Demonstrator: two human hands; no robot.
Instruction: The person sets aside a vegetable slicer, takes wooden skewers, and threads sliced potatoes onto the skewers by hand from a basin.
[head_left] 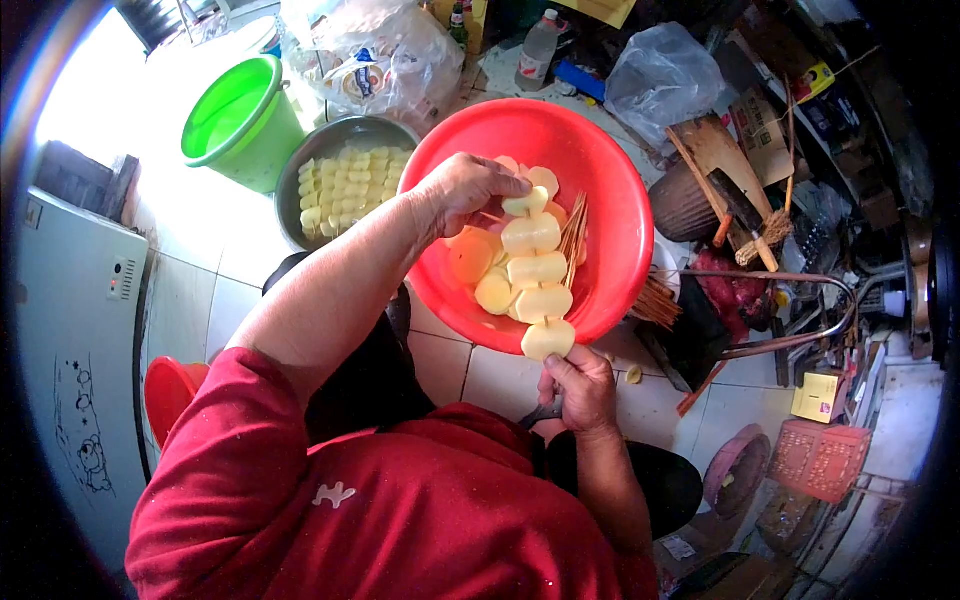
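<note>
A skewer of pale yellow potato slices stretches between my two hands above a red basin. Pinched between thumb and fingers, its far end and top slice are in my left hand. My right hand is closed on the near end, just below the last slice and outside the basin's rim. Loose potato slices lie in the basin under the skewer. A bundle of thin wooden sticks leans among them on the right side. Part of the slices is hidden by my left hand and the skewer.
Behind my left forearm stands a metal bowl with rows of filled skewers. A green bucket is beyond it. More sticks lie right of the basin, near a wooden board with a knife. A white cabinet is at far left.
</note>
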